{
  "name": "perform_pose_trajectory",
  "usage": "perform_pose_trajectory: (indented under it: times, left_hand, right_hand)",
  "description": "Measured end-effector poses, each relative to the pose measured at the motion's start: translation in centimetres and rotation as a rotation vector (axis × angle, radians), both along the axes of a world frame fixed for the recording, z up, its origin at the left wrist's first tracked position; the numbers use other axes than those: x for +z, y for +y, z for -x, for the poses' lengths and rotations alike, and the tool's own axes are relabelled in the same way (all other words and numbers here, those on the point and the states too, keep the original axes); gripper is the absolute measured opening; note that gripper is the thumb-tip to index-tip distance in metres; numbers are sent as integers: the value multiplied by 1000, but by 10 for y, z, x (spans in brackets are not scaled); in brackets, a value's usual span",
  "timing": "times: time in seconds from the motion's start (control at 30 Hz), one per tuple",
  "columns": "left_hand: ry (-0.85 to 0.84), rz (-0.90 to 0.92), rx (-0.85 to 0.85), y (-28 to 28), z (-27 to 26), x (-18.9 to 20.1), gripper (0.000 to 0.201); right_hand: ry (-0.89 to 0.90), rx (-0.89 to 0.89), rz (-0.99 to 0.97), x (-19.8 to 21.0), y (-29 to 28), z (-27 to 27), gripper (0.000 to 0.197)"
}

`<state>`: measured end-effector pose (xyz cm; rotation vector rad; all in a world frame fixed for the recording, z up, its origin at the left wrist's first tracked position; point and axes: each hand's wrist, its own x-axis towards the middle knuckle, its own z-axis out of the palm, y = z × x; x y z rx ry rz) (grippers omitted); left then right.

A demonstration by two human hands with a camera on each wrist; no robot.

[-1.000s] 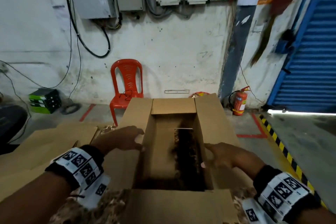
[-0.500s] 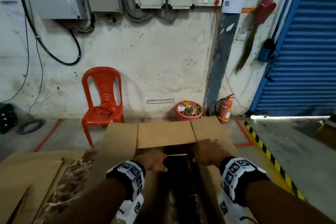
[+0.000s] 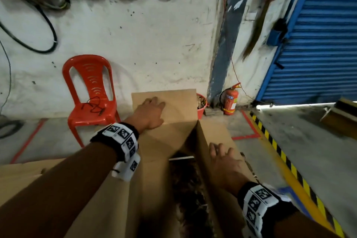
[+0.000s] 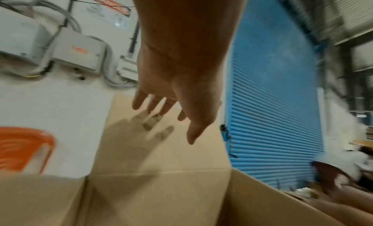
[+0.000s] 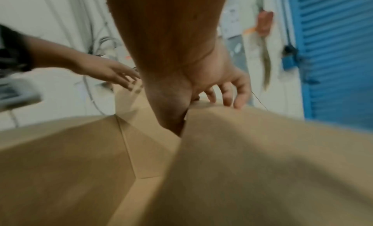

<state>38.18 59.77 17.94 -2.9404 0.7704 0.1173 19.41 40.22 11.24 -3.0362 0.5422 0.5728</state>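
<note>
A: Box (image 3: 154, 189) location?
B: Open, right below both hands, near the red chair (image 3: 90, 102).
A: Grip?
B: Left hand (image 3: 148, 114) spread wide over far flap (image 3: 179, 106); right hand (image 3: 224, 164) pinches right flap (image 3: 216, 133).

The left hand (image 3: 149, 113) is over the far flap (image 3: 179, 106) of the box (image 3: 154, 183); the right hand (image 3: 225, 164) grips the right flap (image 3: 218, 135). Behind the box, a chair (image 3: 90, 102) stands left; a bucket (image 3: 201, 105) and extinguisher (image 3: 229, 100) stand right.

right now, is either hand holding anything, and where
The right hand grips the right flap by its edge, thumb inside, fingers outside. The left hand is open at the far flap, holding nothing.
</note>
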Motion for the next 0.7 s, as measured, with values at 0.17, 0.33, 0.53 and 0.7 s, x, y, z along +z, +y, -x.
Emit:
perform_pose_trajectory:
  times: [0.17,0.33,0.53,0.7]
  left_hand:
    - [272,-26,87,-2,-30,-54,82]
    - [304,-36,80,-7,-35,-73,77]
    - [167,12,94,-2,3,-69,74]
    - [285,163,9,-5,81,-39,60]
  right_hand:
    - [67,8,7,2,-1,-6,77]
    - [104,-30,-13,-3,-5,-9,82]
    - [84,22,-159,6,-11,1,101]
    - [35,122,-222,30,-45,44,82]
